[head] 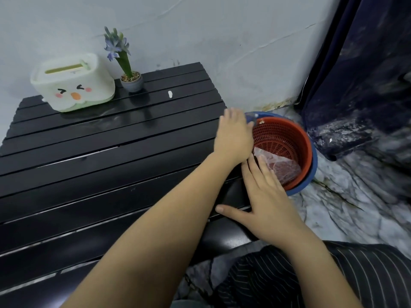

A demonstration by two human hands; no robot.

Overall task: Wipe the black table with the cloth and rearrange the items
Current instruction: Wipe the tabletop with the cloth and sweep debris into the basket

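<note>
Black table (100, 170) slats run left-right | left hand (233, 134) state unclear | right hand (266, 203) open, flat, empty

No readable text; tissue box (73, 83) bears only cartoon face.

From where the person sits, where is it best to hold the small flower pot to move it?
Probably grip the grey flower pot around its round bowl, from the right side or front. The tall hyacinth leans to the left above, and the white tissue box stands close on its left, so those sides are crowded.
</note>
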